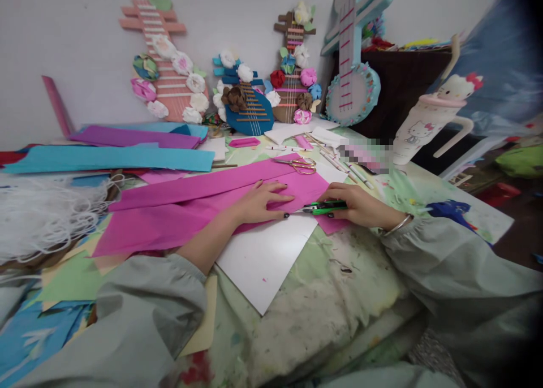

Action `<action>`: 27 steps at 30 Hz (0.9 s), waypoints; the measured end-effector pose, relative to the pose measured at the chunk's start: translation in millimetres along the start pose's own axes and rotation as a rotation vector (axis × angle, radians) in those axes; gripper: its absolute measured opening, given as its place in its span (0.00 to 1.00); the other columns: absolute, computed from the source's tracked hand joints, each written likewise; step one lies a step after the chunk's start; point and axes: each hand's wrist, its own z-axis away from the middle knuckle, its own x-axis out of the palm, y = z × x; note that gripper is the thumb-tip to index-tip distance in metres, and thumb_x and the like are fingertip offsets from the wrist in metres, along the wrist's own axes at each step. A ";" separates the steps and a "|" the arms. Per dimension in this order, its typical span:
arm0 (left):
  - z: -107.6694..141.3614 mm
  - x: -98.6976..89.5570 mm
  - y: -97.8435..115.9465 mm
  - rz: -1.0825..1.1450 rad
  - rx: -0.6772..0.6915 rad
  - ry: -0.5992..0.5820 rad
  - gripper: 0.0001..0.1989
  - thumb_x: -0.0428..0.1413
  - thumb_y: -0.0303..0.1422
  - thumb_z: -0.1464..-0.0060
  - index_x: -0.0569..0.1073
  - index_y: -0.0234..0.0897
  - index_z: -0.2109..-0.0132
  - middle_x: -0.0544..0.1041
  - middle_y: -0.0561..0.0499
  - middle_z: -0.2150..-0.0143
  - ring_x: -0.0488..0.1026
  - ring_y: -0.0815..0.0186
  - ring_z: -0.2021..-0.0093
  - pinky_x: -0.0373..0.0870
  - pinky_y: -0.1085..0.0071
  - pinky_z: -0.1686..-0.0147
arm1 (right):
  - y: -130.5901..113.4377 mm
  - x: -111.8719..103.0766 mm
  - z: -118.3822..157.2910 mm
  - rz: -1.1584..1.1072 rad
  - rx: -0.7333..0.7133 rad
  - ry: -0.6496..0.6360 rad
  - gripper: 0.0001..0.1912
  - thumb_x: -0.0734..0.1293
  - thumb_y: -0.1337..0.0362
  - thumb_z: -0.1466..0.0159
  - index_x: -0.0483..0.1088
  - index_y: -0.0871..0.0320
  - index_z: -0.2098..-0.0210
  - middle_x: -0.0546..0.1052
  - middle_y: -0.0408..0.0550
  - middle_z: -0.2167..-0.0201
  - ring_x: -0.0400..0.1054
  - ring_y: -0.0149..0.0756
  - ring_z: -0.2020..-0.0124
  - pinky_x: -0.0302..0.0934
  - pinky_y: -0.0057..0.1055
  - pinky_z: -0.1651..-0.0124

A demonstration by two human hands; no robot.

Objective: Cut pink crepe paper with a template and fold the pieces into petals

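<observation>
Bright pink paper [169, 223] lies unfolded across the table, with a folded strip along its far side. My left hand [262, 202] is spread flat on it, fingers apart, pressing near the paper's front edge. In my right hand [356, 205] is a green and black utility knife [324, 207], its blade pointing left toward my left fingertips. The blade tip is close to the pink paper's edge; whether it touches cannot be made out. Under the pink paper a white sheet [267, 261] sticks out toward me. Gold-handled scissors [303, 164] rest on the pink paper beyond my hands.
Turquoise paper [110, 158] and purple paper [136, 137] lie at the back left, near a heap of white cord [46, 212]. Several markers [335, 163] are scattered behind the scissors. A white tumbler [418, 125] stands back right. Flower-decorated instrument models [248, 108] lean against the wall.
</observation>
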 end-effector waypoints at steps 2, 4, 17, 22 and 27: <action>-0.5 0.1 -0.4 0.010 -0.008 -0.004 0.23 0.48 0.47 0.40 0.63 0.53 0.39 0.54 0.53 0.32 0.46 0.56 0.31 0.32 0.45 0.36 | -2.2 1.2 -1.3 -0.002 0.000 0.004 0.14 0.65 0.69 0.42 0.70 0.57 0.55 0.71 0.51 0.60 0.67 0.40 0.59 0.60 0.33 0.57; -1.3 0.6 -1.4 0.010 -0.011 -0.005 0.20 0.44 0.42 0.36 0.63 0.53 0.39 0.54 0.53 0.32 0.45 0.57 0.31 0.33 0.46 0.36 | -3.5 1.6 -0.9 -0.007 -0.001 0.004 0.14 0.65 0.69 0.42 0.70 0.57 0.55 0.71 0.51 0.60 0.67 0.40 0.59 0.59 0.33 0.57; -3.2 1.6 -2.8 -0.010 -0.021 -0.005 0.21 0.45 0.30 0.37 0.63 0.54 0.39 0.54 0.53 0.32 0.45 0.60 0.31 0.34 0.45 0.36 | -1.4 -0.7 8.1 -0.009 0.017 -0.013 0.13 0.65 0.67 0.40 0.70 0.58 0.54 0.71 0.51 0.59 0.66 0.41 0.58 0.59 0.34 0.56; -2.9 3.0 -6.0 0.020 -0.017 0.001 0.22 0.44 0.28 0.37 0.63 0.52 0.39 0.55 0.53 0.32 0.46 0.61 0.31 0.33 0.46 0.36 | -1.4 -1.5 3.9 -0.007 0.014 -0.025 0.14 0.66 0.67 0.40 0.70 0.58 0.54 0.71 0.52 0.59 0.66 0.42 0.58 0.59 0.34 0.56; -3.3 2.2 -4.3 0.028 -0.025 0.002 0.23 0.43 0.27 0.37 0.64 0.52 0.39 0.55 0.53 0.32 0.46 0.62 0.31 0.33 0.46 0.36 | 0.2 -2.5 7.8 -0.011 0.026 -0.031 0.15 0.66 0.66 0.41 0.71 0.56 0.53 0.72 0.51 0.58 0.67 0.42 0.57 0.59 0.35 0.55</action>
